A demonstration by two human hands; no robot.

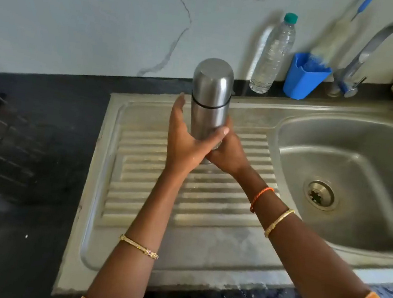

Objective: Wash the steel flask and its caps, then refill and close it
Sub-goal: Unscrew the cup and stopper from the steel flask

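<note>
Item: steel flask (210, 100), capped, upright above the drainboard (149, 192); I judge it rigid, smooth, possibly slippery; left hand (187, 137) and right hand (227, 153) both grip its lower body, the best hold.

Home kitchen. Steel sink (352, 169) with ribbed drainboard (184, 197) sitting in a dark countertop (27, 151); tap (378, 47) arching at 2 o'clock; 1 plastic water bottle (273, 54) and blue brush holder (305, 75) standing against a marble-patterned wall (84, 9).

Steel flask (210, 100) — upright, outer cap on, brushed silver, above ribbed drainboard.
</note>
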